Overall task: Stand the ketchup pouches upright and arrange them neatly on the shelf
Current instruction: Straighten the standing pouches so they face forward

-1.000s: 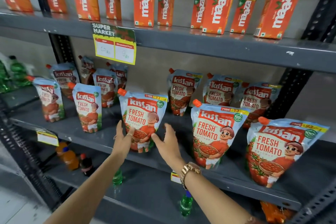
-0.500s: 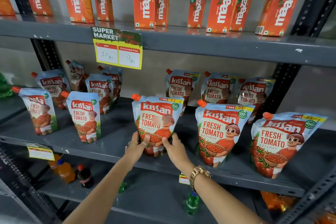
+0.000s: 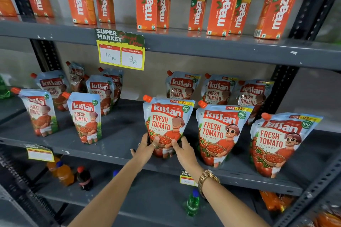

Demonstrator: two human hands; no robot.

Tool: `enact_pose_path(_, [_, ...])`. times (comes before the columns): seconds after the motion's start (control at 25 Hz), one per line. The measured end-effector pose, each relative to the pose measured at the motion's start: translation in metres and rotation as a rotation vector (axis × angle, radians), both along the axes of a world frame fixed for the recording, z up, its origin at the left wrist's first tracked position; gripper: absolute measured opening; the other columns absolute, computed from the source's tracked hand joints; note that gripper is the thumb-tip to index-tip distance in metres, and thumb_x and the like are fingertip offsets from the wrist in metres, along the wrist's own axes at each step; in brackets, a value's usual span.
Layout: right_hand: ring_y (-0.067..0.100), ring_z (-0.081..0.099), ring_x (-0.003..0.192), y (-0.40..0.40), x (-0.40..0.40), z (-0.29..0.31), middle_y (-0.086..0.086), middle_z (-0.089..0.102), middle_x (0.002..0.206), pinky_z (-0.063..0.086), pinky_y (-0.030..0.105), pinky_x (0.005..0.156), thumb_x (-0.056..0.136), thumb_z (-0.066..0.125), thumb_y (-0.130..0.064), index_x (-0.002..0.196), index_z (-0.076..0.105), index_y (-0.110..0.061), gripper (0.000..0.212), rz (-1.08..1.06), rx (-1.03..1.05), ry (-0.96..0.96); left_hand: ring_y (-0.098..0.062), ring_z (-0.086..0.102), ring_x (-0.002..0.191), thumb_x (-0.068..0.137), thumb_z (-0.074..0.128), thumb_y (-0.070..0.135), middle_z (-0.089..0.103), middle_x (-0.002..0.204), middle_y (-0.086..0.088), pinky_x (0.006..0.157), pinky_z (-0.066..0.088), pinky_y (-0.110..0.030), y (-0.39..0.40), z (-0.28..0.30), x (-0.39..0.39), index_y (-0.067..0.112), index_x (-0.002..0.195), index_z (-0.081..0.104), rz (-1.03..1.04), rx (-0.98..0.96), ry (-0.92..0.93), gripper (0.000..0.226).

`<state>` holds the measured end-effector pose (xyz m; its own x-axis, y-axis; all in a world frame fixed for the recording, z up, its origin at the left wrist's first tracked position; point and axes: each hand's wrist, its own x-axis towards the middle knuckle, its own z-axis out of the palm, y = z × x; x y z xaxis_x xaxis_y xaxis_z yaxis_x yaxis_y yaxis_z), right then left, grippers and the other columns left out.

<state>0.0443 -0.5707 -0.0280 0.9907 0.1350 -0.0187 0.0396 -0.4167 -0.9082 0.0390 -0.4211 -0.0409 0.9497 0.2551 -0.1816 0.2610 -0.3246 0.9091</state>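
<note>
1. Presently both hands grip one ketchup pouch point(image 3: 167, 123) at the near edge of the middle shelf point(image 3: 118, 145); the pouch stands upright with its orange cap at the top left.
2. Left hand point(image 3: 145, 148): fingers closed around the pouch's lower left side, thumb on its front; a ring shows on one finger.
3. Right hand point(image 3: 183, 150): closed on the pouch's lower right side, thumb on the front; a gold watch point(image 3: 207, 179) sits on that wrist.
4. To the right, two front-row pouches point(image 3: 220, 134) stand upright, near one another but apart; three back-row pouches point(image 3: 217, 89) stand farther in, behind them.
5. To the left, well apart from the held pouch, a left-hand group of pouches point(image 3: 84, 117) stands in loose rows; the far ones overlap and their exact number cannot be told.
6. Upper shelf: juice cartons point(image 3: 146, 3) upright; a yellow price tag point(image 3: 120, 51) hangs from its front edge.
7. Lower shelf: drink bottles point(image 3: 64, 174), partly hidden.
</note>
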Motion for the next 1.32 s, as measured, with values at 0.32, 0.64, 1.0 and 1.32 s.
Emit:
enact_pose_path(0.32, [0.006,0.059,0.075,0.007,-0.025,0.006,-0.001,0.053,0.091,0.046,0.015,0.064,0.09,0.052,-0.014,0.1,0.049,-0.012,0.011,-0.178,0.093,-0.359,-0.026,0.041,0.133,0.091,0.049,0.039,0.044,0.145,-0.008,0.111,0.032,-0.04,0.022,0.02,-0.021,0.014,0.138,0.04,0.388,-0.256,-0.19,0.054])
enact_pose_path(0.64, [0.006,0.056,0.083,0.056,-0.034,0.006,-0.003,0.06,0.097,0.047,0.018,0.076,0.091,0.051,-0.015,0.113,0.054,-0.011,0.022,0.052,0.097,-0.231,-0.03,0.045,0.127,0.092,0.043,0.042,0.046,0.141,-0.012,0.108,0.036,-0.044,0.092,0.028,-0.042,0.014,0.136,0.041,0.631,-0.264,-0.264,0.052])
enact_pose_path(1.0, [0.019,0.05,0.122,0.171,-0.024,-0.001,0.007,0.049,0.138,0.037,0.024,0.097,0.094,0.047,-0.025,0.135,0.041,-0.01,0.044,0.155,0.044,0.051,-0.028,0.042,0.131,0.095,0.045,0.029,0.042,0.146,-0.012,0.106,0.034,-0.037,0.193,0.029,-0.031,0.009,0.14,0.035,0.627,-0.264,-0.243,0.051])
enact_pose_path(1.32, [0.021,0.046,0.128,0.263,-0.012,-0.004,0.007,0.045,0.143,0.038,0.034,0.104,0.093,0.049,-0.03,0.146,0.016,-0.025,0.063,0.141,0.05,0.152,-0.025,0.047,0.127,0.092,0.051,0.023,0.051,0.139,-0.01,0.104,0.037,-0.034,0.24,0.009,-0.014,0.014,0.138,0.04,0.343,-0.225,-0.222,0.048])
